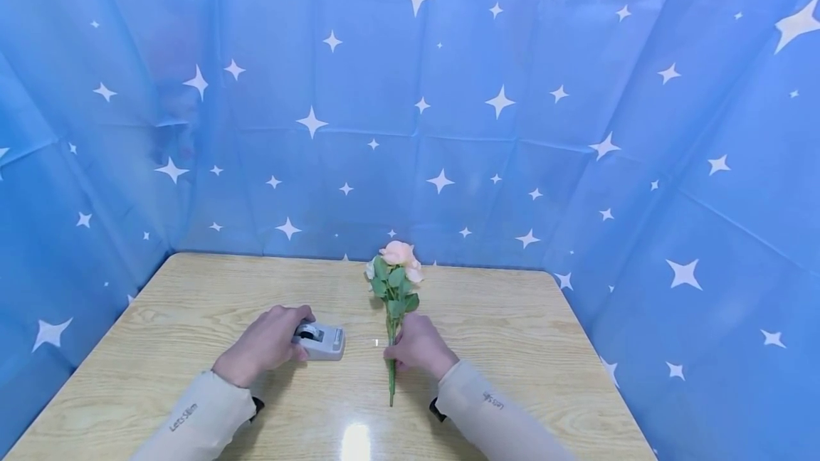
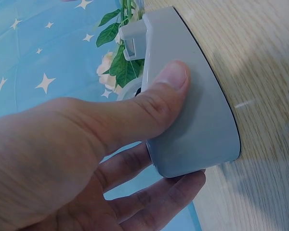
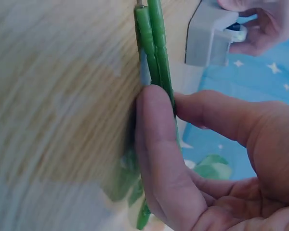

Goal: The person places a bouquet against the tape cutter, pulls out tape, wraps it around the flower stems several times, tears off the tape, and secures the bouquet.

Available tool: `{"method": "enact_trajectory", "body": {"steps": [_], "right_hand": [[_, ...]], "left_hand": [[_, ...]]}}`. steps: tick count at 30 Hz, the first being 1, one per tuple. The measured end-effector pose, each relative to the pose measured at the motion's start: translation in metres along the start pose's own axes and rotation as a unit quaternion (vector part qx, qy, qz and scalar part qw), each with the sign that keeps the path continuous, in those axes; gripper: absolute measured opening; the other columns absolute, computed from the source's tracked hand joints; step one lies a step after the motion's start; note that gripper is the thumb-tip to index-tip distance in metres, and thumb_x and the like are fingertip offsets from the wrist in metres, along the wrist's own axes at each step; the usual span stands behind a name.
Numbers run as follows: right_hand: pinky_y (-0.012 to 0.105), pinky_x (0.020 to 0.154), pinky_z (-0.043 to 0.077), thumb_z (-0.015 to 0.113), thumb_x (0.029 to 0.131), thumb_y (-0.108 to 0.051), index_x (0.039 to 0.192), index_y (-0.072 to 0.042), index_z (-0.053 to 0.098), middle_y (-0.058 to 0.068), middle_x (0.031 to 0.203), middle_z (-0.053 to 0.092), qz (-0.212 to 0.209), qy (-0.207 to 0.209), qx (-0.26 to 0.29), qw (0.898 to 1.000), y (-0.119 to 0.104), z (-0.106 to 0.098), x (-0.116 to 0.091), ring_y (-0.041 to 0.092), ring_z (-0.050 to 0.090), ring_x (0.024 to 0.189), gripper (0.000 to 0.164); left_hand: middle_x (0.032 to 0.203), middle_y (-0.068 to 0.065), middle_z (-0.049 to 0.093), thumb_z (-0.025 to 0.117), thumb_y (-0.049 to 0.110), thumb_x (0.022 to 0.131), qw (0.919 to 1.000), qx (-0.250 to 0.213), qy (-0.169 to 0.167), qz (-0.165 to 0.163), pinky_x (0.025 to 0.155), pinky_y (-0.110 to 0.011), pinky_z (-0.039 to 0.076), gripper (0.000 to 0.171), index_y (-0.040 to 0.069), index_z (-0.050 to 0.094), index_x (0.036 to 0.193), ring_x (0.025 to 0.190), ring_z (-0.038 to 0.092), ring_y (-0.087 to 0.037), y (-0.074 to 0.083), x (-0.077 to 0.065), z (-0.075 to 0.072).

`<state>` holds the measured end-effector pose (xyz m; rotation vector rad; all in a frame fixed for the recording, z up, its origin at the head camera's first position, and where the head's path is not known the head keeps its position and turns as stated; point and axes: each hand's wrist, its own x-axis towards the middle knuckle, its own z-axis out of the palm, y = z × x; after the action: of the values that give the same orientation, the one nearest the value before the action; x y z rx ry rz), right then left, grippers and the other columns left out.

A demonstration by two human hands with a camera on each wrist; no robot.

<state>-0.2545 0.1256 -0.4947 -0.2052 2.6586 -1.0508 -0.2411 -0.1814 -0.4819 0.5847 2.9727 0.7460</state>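
Note:
A grey tape dispenser sits on the table, its tape roll facing up. My left hand grips its left end, with the thumb along one side of the body and the fingers around the other end. To the right lies a small bunch of pale pink flowers with green leaves, blooms toward the back. My right hand pinches the green stems between thumb and fingers; the stem ends stick out toward the front.
Both things are on a light wood-grain table with rounded back corners. A blue curtain with white stars hangs behind and along both sides. A small white glint shows between dispenser and stems; I cannot tell what it is.

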Motion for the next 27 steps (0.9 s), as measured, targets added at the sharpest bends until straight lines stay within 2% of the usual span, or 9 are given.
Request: {"method": "enact_trajectory", "body": {"steps": [6, 11, 16, 19, 23, 27], "right_hand": [[0.036, 0.07, 0.073, 0.089, 0.099, 0.0, 0.094, -0.001, 0.07, 0.011, 0.078, 0.076, 0.02, -0.008, 0.035, 0.999, 0.005, -0.001, 0.003, 0.021, 0.082, 0.065, 0.02], [0.036, 0.07, 0.074, 0.088, 0.099, 0.001, 0.08, -0.001, 0.071, 0.012, 0.075, 0.078, 0.018, -0.017, 0.057, 0.998, 0.009, -0.003, 0.002, 0.02, 0.081, 0.064, 0.026], [0.034, 0.069, 0.073, 0.087, 0.1, 0.0, 0.065, -0.009, 0.062, 0.012, 0.07, 0.08, 0.009, -0.025, 0.073, 0.997, 0.013, -0.004, 0.003, 0.016, 0.08, 0.062, 0.044], [0.033, 0.069, 0.073, 0.087, 0.101, -0.002, 0.062, -0.014, 0.056, 0.012, 0.071, 0.08, 0.012, -0.03, 0.09, 0.995, 0.014, -0.004, 0.004, 0.014, 0.079, 0.062, 0.051], [0.031, 0.07, 0.073, 0.086, 0.102, -0.003, 0.066, -0.013, 0.058, 0.011, 0.079, 0.08, 0.024, -0.033, 0.119, 0.992, 0.017, -0.003, 0.004, 0.013, 0.077, 0.064, 0.047], [0.029, 0.07, 0.072, 0.084, 0.104, -0.004, 0.076, -0.007, 0.066, 0.013, 0.091, 0.08, 0.034, -0.039, 0.159, 0.986, 0.018, -0.003, 0.005, 0.012, 0.075, 0.066, 0.034]], "left_hand": [[0.113, -0.01, 0.086, 0.106, 0.011, 0.081, 1.0, 0.003, 0.007, 0.006, 0.085, -0.044, 0.07, 0.05, 0.008, 0.08, 0.123, 0.095, 0.077, -0.018, -0.001, 0.0, 0.0], [0.113, -0.009, 0.086, 0.106, 0.01, 0.082, 0.9999, 0.001, 0.003, 0.01, 0.084, -0.043, 0.069, 0.049, 0.008, 0.08, 0.123, 0.094, 0.076, -0.017, -0.001, 0.0, 0.0], [0.113, -0.009, 0.086, 0.106, 0.011, 0.081, 1.0, 0.001, 0.003, 0.008, 0.085, -0.043, 0.069, 0.05, 0.008, 0.08, 0.123, 0.094, 0.076, -0.017, -0.001, 0.0, 0.0], [0.112, -0.009, 0.086, 0.106, 0.011, 0.08, 0.9999, 0.002, 0.005, 0.01, 0.086, -0.044, 0.069, 0.05, 0.009, 0.08, 0.122, 0.094, 0.076, -0.018, -0.001, 0.0, 0.0], [0.112, -0.009, 0.086, 0.107, 0.012, 0.08, 0.9999, 0.007, 0.008, 0.012, 0.085, -0.044, 0.069, 0.05, 0.009, 0.08, 0.122, 0.094, 0.077, -0.018, -0.002, 0.0, 0.001], [0.112, -0.009, 0.086, 0.107, 0.013, 0.08, 0.9999, 0.007, 0.006, 0.01, 0.085, -0.043, 0.07, 0.051, 0.009, 0.08, 0.123, 0.095, 0.077, -0.018, -0.003, 0.0, 0.001]]}}
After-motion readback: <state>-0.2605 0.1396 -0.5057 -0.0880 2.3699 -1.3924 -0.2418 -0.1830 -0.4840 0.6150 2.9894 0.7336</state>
